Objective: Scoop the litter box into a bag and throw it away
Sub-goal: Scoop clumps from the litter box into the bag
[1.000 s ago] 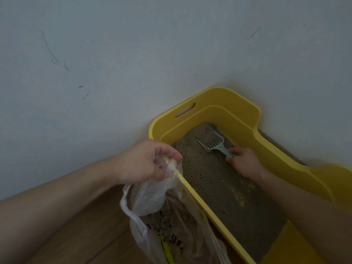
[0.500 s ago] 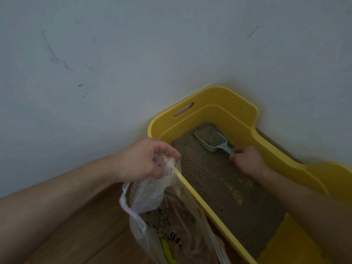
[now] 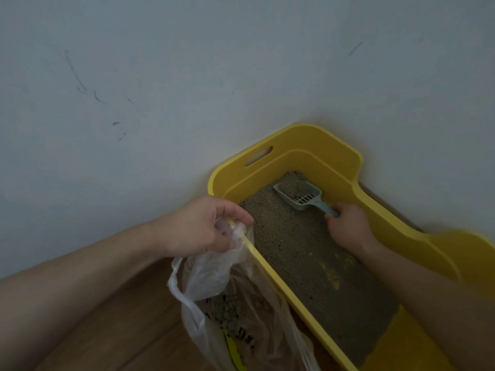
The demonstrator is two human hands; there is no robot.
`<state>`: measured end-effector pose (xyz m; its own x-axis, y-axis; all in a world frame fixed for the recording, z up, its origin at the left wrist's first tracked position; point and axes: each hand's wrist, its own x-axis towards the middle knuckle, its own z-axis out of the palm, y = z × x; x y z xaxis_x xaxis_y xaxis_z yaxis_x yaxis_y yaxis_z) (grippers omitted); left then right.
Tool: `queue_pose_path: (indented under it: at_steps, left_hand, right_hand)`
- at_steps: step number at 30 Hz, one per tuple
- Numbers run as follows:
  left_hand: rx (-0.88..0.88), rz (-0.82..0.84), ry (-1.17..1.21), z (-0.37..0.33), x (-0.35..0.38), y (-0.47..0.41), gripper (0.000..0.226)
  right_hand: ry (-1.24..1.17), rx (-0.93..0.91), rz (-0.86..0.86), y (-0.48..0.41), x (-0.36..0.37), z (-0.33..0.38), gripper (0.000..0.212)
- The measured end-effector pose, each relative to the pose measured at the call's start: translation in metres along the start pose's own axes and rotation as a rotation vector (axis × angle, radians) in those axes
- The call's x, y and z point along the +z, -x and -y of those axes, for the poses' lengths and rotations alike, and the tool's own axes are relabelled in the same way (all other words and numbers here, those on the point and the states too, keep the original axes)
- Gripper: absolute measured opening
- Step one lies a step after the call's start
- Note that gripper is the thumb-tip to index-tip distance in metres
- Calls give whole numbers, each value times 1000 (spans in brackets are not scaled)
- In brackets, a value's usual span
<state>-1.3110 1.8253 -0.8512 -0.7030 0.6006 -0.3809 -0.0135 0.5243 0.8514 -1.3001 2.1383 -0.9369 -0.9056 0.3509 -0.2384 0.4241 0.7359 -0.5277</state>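
both grips closed: my left grip (image 3: 206, 226) pinches the bag (image 3: 214, 279) at the litter box (image 3: 308, 156) rim, right grip (image 3: 348, 227) holds the scoop (image 3: 305, 200).

bag (image 3: 214, 277) cropped below, litter box (image 3: 308, 156) cropped right

One litter box (image 3: 294, 129) is counted, yellow, with one handle slot (image 3: 259, 155) cut in its far wall. One bed of grey litter (image 3: 294, 250) is held in it. One scoop (image 3: 300, 195), pale blue-grey, is counted inside the box. One plastic bag (image 3: 235, 303) is counted beside it. Two hands are seen: one left hand (image 3: 206, 226), at the plastic bag, and one right hand (image 3: 348, 226), at the scoop. One wall (image 3: 160, 76) and one wooden floor (image 3: 120, 330) are seen. Several dark marks are scattered on the wall; their exact number cannot be told.
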Motion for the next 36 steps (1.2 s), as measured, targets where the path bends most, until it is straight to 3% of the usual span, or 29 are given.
queue_pose_path:
  at_steps: [36]
  left_hand:
    - [19,-87,-47,-16,5,18,53]
  right_hand:
    - [-90,-75,47,36,-21,7,30]
